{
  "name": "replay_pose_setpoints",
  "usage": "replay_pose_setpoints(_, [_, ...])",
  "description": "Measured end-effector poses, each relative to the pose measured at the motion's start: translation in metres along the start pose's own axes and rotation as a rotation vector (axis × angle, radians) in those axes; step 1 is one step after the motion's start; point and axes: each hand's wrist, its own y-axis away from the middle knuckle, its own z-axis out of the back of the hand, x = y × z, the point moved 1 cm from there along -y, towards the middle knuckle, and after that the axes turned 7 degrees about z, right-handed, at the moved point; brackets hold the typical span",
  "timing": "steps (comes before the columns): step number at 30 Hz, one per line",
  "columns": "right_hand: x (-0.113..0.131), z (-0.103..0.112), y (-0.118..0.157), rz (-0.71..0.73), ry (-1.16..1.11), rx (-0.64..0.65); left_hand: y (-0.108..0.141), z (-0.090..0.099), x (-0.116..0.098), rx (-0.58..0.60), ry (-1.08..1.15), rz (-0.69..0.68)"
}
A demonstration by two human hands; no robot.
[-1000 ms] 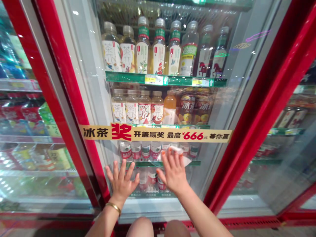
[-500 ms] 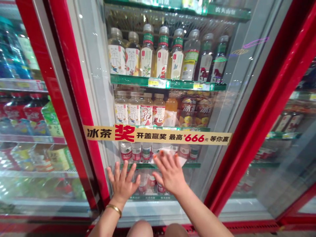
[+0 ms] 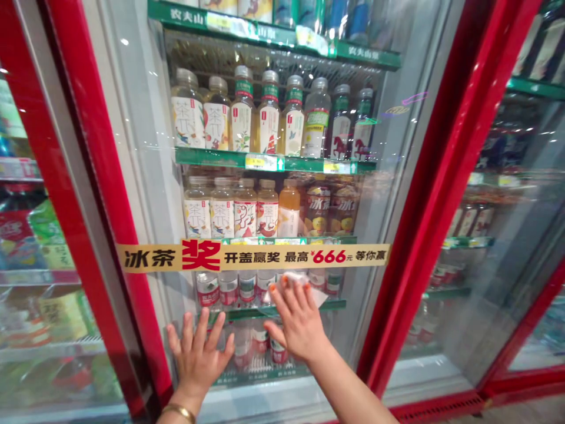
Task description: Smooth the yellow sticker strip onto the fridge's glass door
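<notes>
My left hand (image 3: pixel 197 350), with a gold bangle (image 3: pixel 179 411) at its wrist, lies spread against the glass door (image 3: pixel 247 397) of a drinks cooler, low on the left side. To its right, my right hand (image 3: pixel 300 321) has its fingers stretched over a white tissue (image 3: pixel 318 296) and presses it to the glass. Part of the tissue is hidden under the fingers. Just above the right fingertips runs a yellow promotional strip (image 3: pixel 282 257) across the door. Bottles (image 3: pixel 207 288) stand on the shelf behind the glass.
Red door frames (image 3: pixel 410 235) border the pane on both sides. Inside, green-edged shelves (image 3: pixel 212 158) carry rows of bottled tea (image 3: pixel 242 121). Neighbouring coolers with packaged drinks (image 3: pixel 66 312) stand to the left and right.
The view has shifted, so the cooler sits farther left and lower, and more of the top shelf shows. Both hands stay on the glass, the right one still over the tissue.
</notes>
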Motion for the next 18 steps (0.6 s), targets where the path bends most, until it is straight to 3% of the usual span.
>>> replay_pose_setpoints(2, [-0.001, 0.0, 0.019, 0.097, 0.008, 0.009, -0.001, 0.0, 0.0, 0.001, 0.006, 0.001])
replay_pose_setpoints(3, [-0.012, 0.002, 0.026, 0.026, 0.029, 0.001, -0.001, 0.0, 0.0, 0.002, 0.002, -0.008])
replay_pose_setpoints(6, [-0.059, 0.017, 0.022, -0.425, 0.076, -0.083, -0.004, 0.001, 0.001, -0.007, -0.018, -0.052])
replay_pose_setpoints(8, [-0.069, 0.022, 0.003, -0.607, 0.065, -0.147, -0.005, 0.001, 0.002, -0.017, -0.026, -0.071])
replay_pose_setpoints(10, [-0.055, 0.021, -0.015, -0.549, 0.044, -0.138, -0.006, 0.001, 0.003, -0.019, -0.028, -0.076])
replay_pose_setpoints(14, [-0.02, 0.013, -0.011, -0.117, 0.058, 0.016, -0.006, 0.001, 0.003, -0.016, -0.022, -0.067])
replay_pose_setpoints(16, [-0.031, 0.016, 0.001, -0.167, 0.099, 0.022, -0.006, 0.001, 0.001, -0.019, -0.013, -0.059])
replay_pose_setpoints(18, [-0.055, 0.024, 0.006, -0.393, 0.116, -0.032, -0.008, 0.001, -0.001, -0.028, -0.004, -0.046])
